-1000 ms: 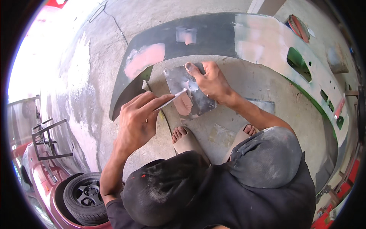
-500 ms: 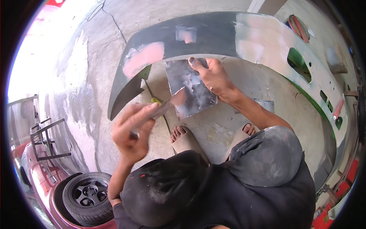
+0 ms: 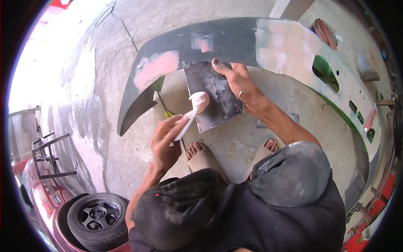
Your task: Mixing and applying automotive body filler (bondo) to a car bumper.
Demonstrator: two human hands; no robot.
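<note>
My right hand [image 3: 244,84] grips a dark, smeared mixing board [image 3: 221,110] by its upper right side, thumb on top. A rounded lump of pale pink putty [image 3: 200,102] sits at the board's left edge. My left hand [image 3: 164,140] is closed on a thin, light-coloured putty spreader [image 3: 185,126], whose tip reaches up to the lump's lower side. Behind the board curves a car bumper [image 3: 228,40], dark grey on the left and whitish on the right. Pink filler patches [image 3: 157,67] show on its dark part.
A yellow-handled tool [image 3: 168,114] is beneath the bumper's left end. A wheel with a black rim [image 3: 98,214] lies at lower left, near a dark metal frame [image 3: 54,155]. A round tin [image 3: 324,32] stands behind the bumper. My sandalled feet [image 3: 205,159] are below the board.
My left hand has moved right and the spreader's tip has swung to the putty's lower left. The putty, blurred before, now shows as a rounded lump. The board shifted slightly.
</note>
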